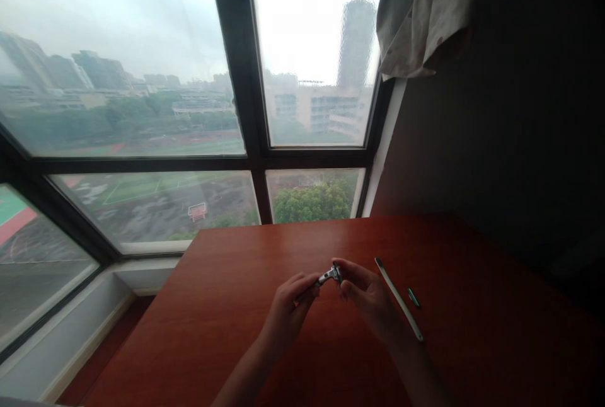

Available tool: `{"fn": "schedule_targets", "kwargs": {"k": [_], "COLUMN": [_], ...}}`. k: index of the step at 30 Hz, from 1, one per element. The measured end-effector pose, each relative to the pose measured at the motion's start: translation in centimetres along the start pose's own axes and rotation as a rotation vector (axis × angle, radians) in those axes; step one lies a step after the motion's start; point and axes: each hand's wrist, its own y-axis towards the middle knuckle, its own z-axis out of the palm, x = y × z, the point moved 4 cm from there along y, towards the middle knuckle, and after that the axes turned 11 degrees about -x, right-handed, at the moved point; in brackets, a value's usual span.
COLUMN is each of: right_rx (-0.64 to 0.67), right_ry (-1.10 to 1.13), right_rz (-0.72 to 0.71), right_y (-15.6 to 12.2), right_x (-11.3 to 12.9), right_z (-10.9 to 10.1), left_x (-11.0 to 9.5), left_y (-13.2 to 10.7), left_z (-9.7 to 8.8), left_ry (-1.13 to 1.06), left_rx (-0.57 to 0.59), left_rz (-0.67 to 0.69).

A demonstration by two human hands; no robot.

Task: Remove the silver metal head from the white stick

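A razor [329, 275] with a shiny metal neck is held above the table between my two hands. My left hand [289, 305] is closed around its dark handle, and the thumb and fingers cover most of it. At the other end, the fingertips of my right hand [371, 297] pinch the razor's head from the far right side. To the right of my right hand lies a long white toothbrush-like stick [399, 298] with a dark far end. Beyond it rests a small green, oblong piece [413, 297], too small to make out exactly.
The reddish-brown wooden table [227, 331] reaches to large dark-framed windows [258, 79]. A pale buttoned garment [420, 16] hangs at the upper right, before a dark wall [472, 142]. A low white ledge [85, 331] runs along the left.
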Motion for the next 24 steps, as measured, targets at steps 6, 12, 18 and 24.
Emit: {"fn": "schedule_targets", "kwargs": {"k": [6, 12, 18, 24], "right_rx": [0.031, 0.051, 0.014, 0.046], "right_ry": [-0.034, -0.076, -0.087, -0.073], "right_rz": [0.007, 0.062, 0.063, 0.04], "right_y": [0.0, -0.1, 0.0, 0.0], "right_x": [0.0, 1.0, 1.3, 0.9], "right_z": [-0.2, -0.3, -0.3, -0.3], "left_x": [0.3, 0.5, 0.2, 0.4], "left_y": [-0.1, -0.1, 0.1, -0.1], "left_z": [0.0, 0.0, 0.0, 0.1], "left_ry": [0.0, 0.001, 0.003, 0.021], "left_rx": [0.01, 0.02, -0.019, -0.029], "left_rz": [0.01, 0.006, -0.004, -0.009]}}
